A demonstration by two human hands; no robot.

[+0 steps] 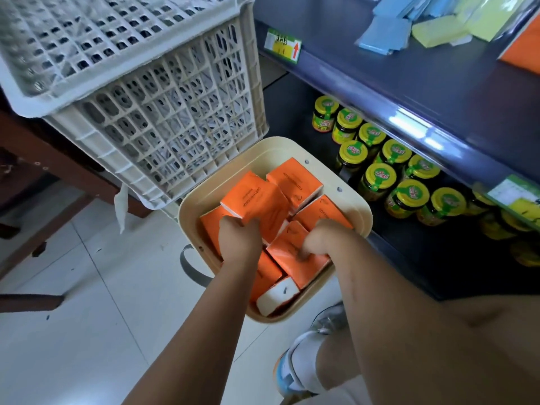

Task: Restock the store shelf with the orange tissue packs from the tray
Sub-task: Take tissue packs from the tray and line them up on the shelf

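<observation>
Both hands in tray, frame centre. Left hand fingers curled round tissue pack at its 12 o'clock. Right hand grips second pack at its 7 o'clock. Shelf at 2 o'clock, jars at 3.

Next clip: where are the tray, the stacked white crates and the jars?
Tray point(257, 154): head view, bare far inner wall.
Crates point(163, 112): head view, lattice side wall of the lower one.
Jars point(380, 174): head view, yellow lid of one jar.
</observation>
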